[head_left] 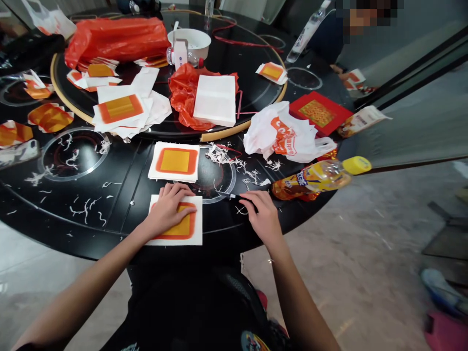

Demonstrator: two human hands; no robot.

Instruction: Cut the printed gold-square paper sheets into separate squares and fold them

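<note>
My left hand (169, 209) lies with its fingers stretched over a white paper sheet (199, 234) at the table's near edge. The sheet bears an orange border around a gold rectangle, partly hidden under the palm. To the right, just above the tabletop, my right hand (263, 214) is closed around a slim craft knife (233, 196), its thin tip pointing left. Much of its handle is hidden by the fingers. Just beyond my left hand sits a stack of similar gold-and-orange sheets (175, 162).
Paper shreds (252, 170) litter the black table (127, 234). On the right are a crumpled white plastic bag (285, 131) and a yellow-capped bottle (314, 179) on its side. The raised turntable (153, 141) carries more sheets and a red bag (120, 40). Another person (327, 36) sits at far right.
</note>
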